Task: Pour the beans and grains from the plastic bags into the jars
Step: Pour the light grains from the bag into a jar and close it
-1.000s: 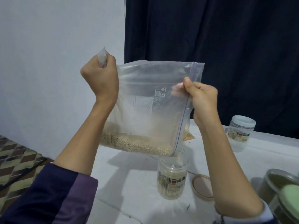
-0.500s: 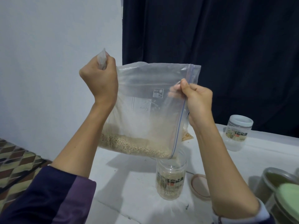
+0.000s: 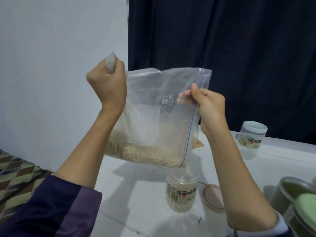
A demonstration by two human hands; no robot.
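I hold a clear zip bag (image 3: 153, 106) turned on its side above the white table (image 3: 140, 199). Pale grains (image 3: 143, 154) lie along its lower edge. My left hand (image 3: 107, 86) grips the bag's bottom corner in a fist. My right hand (image 3: 208, 108) pinches the bag at its blue zip edge. From the bag's lower right corner a thin stream of grains falls into an open clear jar (image 3: 182, 190), which is partly filled with the same grains.
A tan lid (image 3: 212, 196) lies beside the open jar. A closed white-lidded jar (image 3: 251, 142) stands at the back right. Jars with green contents (image 3: 295, 199) stand at the right edge. Behind the zip bag another bag of grains (image 3: 197, 142) peeks out. A dark curtain hangs behind.
The zip edge's lower corner has sunk closer to the jar's mouth, and grains now stream into the jar. Both hands keep their grip.
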